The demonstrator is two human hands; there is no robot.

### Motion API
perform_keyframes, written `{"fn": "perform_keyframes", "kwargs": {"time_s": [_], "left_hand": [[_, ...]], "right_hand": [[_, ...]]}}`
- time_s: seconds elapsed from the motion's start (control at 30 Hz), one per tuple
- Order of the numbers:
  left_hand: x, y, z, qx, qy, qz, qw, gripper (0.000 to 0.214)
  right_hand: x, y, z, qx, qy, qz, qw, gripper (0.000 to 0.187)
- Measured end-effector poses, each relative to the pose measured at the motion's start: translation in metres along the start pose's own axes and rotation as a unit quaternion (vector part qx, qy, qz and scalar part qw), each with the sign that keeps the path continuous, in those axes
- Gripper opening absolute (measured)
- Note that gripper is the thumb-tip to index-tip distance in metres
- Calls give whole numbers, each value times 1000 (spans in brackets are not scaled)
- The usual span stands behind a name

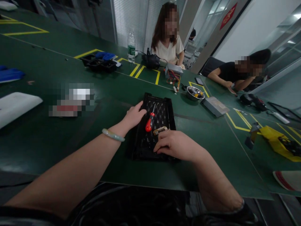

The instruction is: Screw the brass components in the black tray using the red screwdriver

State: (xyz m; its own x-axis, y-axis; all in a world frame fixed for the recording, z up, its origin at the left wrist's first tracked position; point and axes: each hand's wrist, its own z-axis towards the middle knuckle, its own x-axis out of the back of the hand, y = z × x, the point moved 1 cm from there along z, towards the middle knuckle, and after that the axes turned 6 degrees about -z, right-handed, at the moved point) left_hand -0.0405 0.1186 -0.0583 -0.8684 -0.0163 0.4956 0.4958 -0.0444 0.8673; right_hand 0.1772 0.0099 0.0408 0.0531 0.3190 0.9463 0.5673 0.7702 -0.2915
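Note:
A black plastic tray (164, 103) lies on the green table in front of me. In it lie a red-handled screwdriver (149, 123) and a small tan part (160, 130). My left hand (134, 116), with a pale bracelet on the wrist, grips the tray's left rim, fingers curled over the edge. My right hand (175, 145) rests knuckles-up on the tray's near right part, fingers bent down into the tray just beside the tan part. What its fingertips touch is hidden.
A metal bowl (194, 93) with small parts, a grey box (215, 106) and wiring (173, 80) lie beyond the tray. Two people sit at the far side. A yellow device (277, 139) sits at right, a white object (14, 106) at left, a bottle (131, 46) and black trays (100, 62) at the back.

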Motion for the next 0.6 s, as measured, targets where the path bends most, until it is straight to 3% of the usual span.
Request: {"fn": "perform_keyframes", "kwargs": {"time_s": [0.2, 0.4, 0.5, 0.6], "left_hand": [[0, 6, -3, 35, 0, 11, 999, 63], [-1, 13, -8, 24, 7, 28, 999, 67], [-1, 18, -14, 8, 19, 63, 998, 73], [-1, 19, -17, -30, 26, 85, 996, 68]], "right_hand": [[-22, 1, 4, 12, -9, -21, 1000, 14], [-20, -2, -6, 6, 34, 16, 999, 17], [-15, 8, -11, -57, 97, 39, 993, 12], [-15, 22, -13, -139, 112, -2, 984, 9]]}}
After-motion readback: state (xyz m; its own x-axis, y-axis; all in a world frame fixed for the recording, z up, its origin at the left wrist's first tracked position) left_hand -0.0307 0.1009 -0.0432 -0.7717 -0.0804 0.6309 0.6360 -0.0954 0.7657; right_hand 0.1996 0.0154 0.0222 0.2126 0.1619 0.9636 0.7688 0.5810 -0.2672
